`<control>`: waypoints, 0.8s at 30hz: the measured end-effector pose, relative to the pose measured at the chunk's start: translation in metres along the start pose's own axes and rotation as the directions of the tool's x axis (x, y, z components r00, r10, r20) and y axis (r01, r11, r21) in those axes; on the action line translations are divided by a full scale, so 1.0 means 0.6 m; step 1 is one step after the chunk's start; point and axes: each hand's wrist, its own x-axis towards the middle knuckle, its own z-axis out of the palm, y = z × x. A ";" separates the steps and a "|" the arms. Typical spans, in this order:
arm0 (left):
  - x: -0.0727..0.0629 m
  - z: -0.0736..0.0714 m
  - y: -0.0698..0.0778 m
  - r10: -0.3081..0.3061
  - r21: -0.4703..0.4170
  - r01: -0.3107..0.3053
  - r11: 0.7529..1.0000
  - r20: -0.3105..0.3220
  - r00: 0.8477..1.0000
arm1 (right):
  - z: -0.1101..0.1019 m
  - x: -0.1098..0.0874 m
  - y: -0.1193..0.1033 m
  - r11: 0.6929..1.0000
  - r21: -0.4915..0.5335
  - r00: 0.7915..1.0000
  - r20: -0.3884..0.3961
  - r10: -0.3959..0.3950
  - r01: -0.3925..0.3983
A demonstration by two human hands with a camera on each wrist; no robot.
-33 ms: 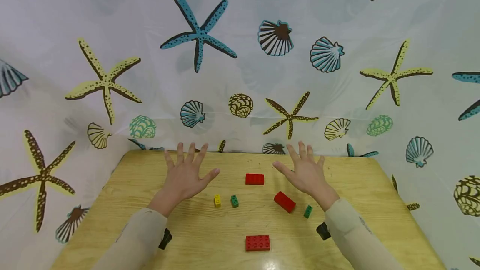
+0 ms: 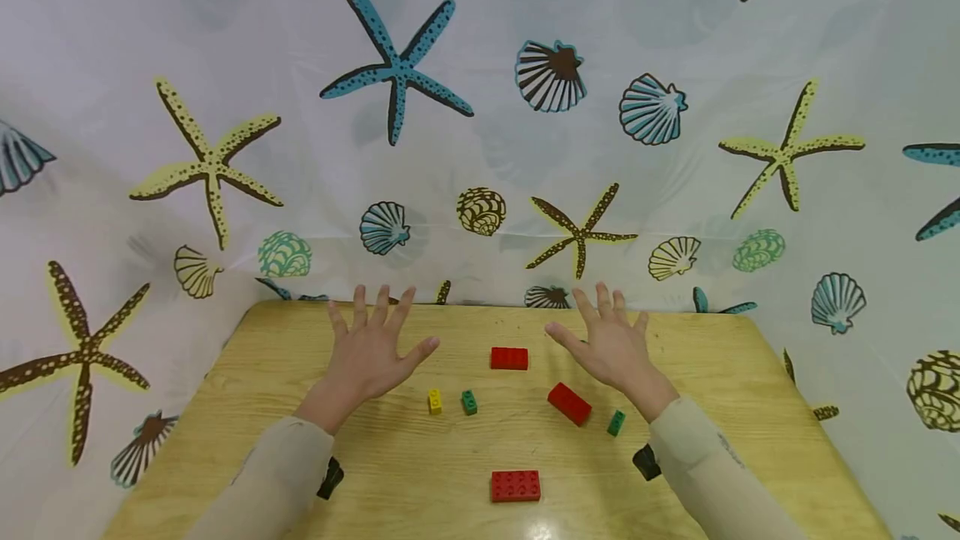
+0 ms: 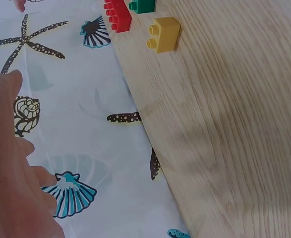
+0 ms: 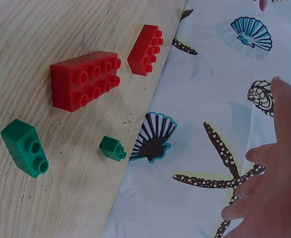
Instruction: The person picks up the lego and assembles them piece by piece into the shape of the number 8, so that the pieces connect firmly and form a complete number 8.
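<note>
Above the left part of the table, my left hand [image 2: 367,357] is held out with its fingers spread and nothing in it. My right hand [image 2: 611,348] hovers likewise on the right, fingers apart and empty. Between them lie a yellow brick [image 2: 435,402], a green brick [image 2: 469,402] and a red brick [image 2: 510,358]. Another red brick [image 2: 569,404] lies tipped on its side beside a second green brick [image 2: 616,423], both near the right forearm. A third red brick [image 2: 515,486] sits studs up near the front. The right wrist view also shows a small green brick [image 4: 113,148] near the table's edge.
The bricks lie on a pale wooden table [image 2: 405,473]. A white cloth [image 2: 480,157] printed with starfish and shells hangs behind and at both sides. Dark devices sit under both wrists, one at the left cuff [image 2: 330,478] and one at the right cuff [image 2: 662,444].
</note>
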 end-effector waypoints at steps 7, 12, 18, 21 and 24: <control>-0.001 0.000 -0.002 0.004 -0.005 -0.004 1.000 -0.008 1.000 | -0.001 -0.001 -0.003 1.000 -0.015 1.000 0.005 0.002 -0.002; 0.000 -0.001 -0.002 0.007 -0.009 -0.007 1.000 -0.009 1.000 | -0.001 -0.001 -0.002 1.000 -0.028 1.000 0.007 0.003 -0.003; 0.002 0.000 -0.002 0.013 -0.002 -0.013 1.000 -0.009 1.000 | 0.002 -0.004 -0.001 0.999 -0.032 1.000 0.012 -0.001 0.002; 0.000 0.002 -0.004 0.013 -0.001 -0.013 1.000 -0.005 1.000 | 0.004 -0.007 0.001 0.999 -0.032 1.000 0.019 -0.003 0.004; -0.002 0.004 -0.004 0.016 -0.009 -0.016 1.000 -0.003 1.000 | 0.008 -0.011 0.003 1.000 -0.016 1.000 0.018 -0.009 0.009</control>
